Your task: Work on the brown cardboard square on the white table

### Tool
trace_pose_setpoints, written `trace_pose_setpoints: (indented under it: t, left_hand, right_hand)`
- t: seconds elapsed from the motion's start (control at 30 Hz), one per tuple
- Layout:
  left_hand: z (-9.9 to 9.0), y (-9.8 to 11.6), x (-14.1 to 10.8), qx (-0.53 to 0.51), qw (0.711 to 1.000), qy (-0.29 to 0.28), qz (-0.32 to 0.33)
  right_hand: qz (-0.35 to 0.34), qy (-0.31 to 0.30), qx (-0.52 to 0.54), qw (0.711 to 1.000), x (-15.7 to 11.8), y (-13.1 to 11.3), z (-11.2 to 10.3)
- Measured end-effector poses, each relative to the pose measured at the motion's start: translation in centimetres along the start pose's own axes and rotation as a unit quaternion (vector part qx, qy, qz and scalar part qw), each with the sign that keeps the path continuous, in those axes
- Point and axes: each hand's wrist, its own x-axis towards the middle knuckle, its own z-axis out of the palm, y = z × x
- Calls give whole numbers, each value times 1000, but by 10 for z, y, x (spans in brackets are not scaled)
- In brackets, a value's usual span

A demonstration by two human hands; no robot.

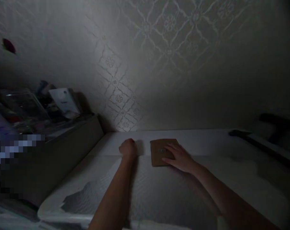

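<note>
a brown card folder point(162, 151), flat and squarish, lies on the pale surface point(231, 179) toward its far edge, close to the patterned wall point(159, 48). from my remote seat i see the right hand point(180, 157) laid palm-down across the folder's right half, fingers spread and flat, pressing rather than clasping; nothing is gripped. that flat press looks to me like a way of pinning the folder so it does not slide on the smooth top. the left hand point(127, 147) rests just left of the folder, apart from it by a narrow strip of bare surface, curled into a loose fist with knuckles up; whether it encloses anything i cannot tell in this dim light.

the folder's far edge sits near the line where the surface meets the wall, so i judge there is little room to push it farther away. toward the near side the pale top runs wide and bare between the two forearms, and to the right it stretches on until a dark bar point(255, 140) crosses the far right corner. on the left, the surface ends at a rounded rim beside a low shelf point(70, 143) crowded with dim clutter, among it a pale tilted card point(64, 100).
</note>
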Motion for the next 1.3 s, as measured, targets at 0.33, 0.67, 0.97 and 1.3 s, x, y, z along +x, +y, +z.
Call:
trace_pose_setpoints:
  t: [0.33,0.67,0.97,1.3]
  left_hand:
    - [-10,28,-18,-138,959,-73,236]
    - [7,44,-39,-143,903,-164,370]
    - [-2,46,-37,-165,937,-123,283]
    - [-8,4,-1,-65,998,6,-22]
  right_hand:
    - [-4,3,2,1000,1,-1,0]
    - [-8,3,3,1000,1,-1,0]
    - [-7,-3,5,1000,1,-1,-1]
    - [5,-3,4,1000,0,1,1]
